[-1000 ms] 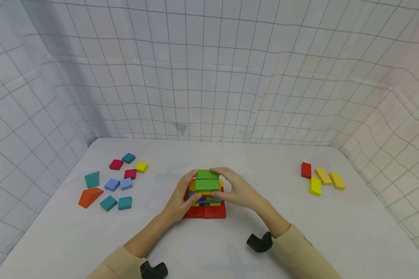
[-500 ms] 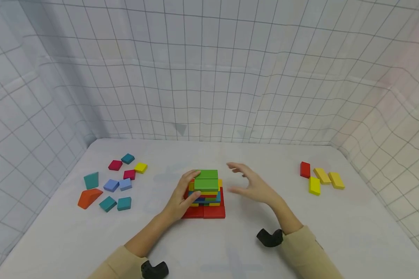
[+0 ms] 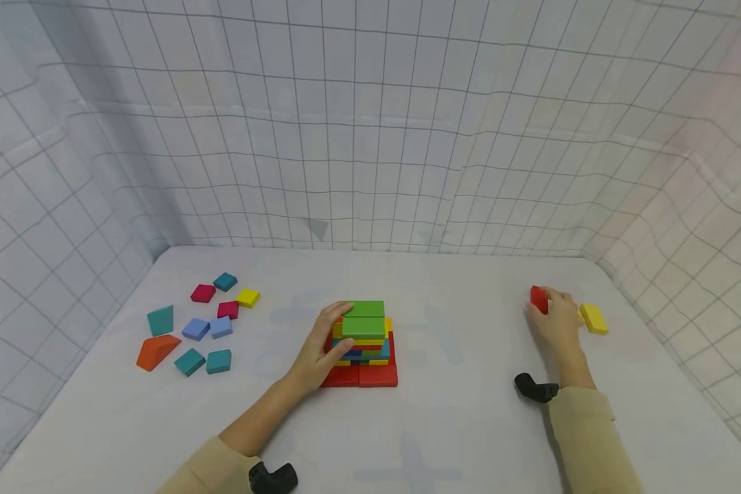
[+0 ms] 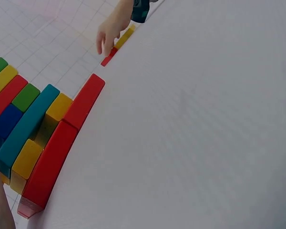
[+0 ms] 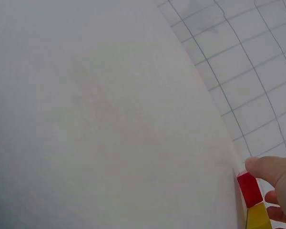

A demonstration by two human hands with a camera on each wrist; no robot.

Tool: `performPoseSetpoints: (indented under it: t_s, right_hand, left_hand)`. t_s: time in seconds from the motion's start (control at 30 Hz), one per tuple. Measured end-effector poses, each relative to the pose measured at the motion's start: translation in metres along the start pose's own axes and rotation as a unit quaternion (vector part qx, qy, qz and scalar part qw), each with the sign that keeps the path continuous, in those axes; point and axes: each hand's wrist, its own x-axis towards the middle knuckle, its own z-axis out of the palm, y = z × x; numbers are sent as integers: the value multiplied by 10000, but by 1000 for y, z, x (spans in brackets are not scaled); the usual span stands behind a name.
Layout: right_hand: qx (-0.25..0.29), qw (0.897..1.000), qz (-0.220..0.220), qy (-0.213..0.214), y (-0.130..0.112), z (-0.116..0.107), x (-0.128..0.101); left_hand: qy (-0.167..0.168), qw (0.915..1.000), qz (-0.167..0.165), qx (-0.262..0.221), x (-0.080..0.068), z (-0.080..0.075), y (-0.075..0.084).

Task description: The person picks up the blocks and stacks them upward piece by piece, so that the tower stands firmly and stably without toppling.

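A layered stack of coloured wooden blocks [image 3: 364, 328] with green on top stands mid-table on red base blocks [image 3: 378, 375]. My left hand [image 3: 318, 350] curves round its left side, thumb at the front and fingertips on the green top edge. In the left wrist view, teal, yellow and blue layers [image 4: 28, 129] show close to that hand. My right hand [image 3: 558, 322] grips a red block [image 3: 538, 299] at the right, thumb on its near side. In the right wrist view, the thumb presses the end of the red block [image 5: 250, 190], beside a yellow block [image 5: 258, 217].
Another yellow block [image 3: 594, 319] lies right of my right hand, which partly covers its neighbours. Teal [image 3: 161, 320], orange [image 3: 157, 351], light blue [image 3: 195, 328], crimson [image 3: 203, 293] and yellow [image 3: 248, 298] pieces lie scattered at the left. Gridded white curtains [image 3: 383, 137] surround the table.
My right hand has let go of the stack's right side, swung right across the table and taken hold of the red block. The left hand stays at the stack.
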Motion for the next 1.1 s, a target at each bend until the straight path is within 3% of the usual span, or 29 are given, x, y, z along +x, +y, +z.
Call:
performPoseSetpoints:
  t_s: [0.07,0.17,0.4,0.6,0.8,0.93,1.1]
  right_hand:
    - [-205,9995,196,-101,7,-1,1]
    - [-434,9986,252,-190,9,-2,1]
    - [-185,9994,-151,-262,9,1,1]
    - [-79,9975,-446,-537,8,2,2]
    - [2,9959,-836,-358,-1,1,-1]
    - [493,9841,-1683,-285,-34,1,-3]
    - [1271,9478,-2897,-407,-99,4,-13]
  left_hand:
    - [17,10000,-12,29,2,-1,10]
    - [33,10000,41,61,1,0,5]
    - [22,10000,15,48,-4,5,-26]
    - [-40,10000,82,21,-5,4,-29]
    - [-41,9999,135,74,-5,4,-30]
    - [-26,9999,163,51,-5,4,-31]
    - [-18,9999,110,60,-5,4,-31]
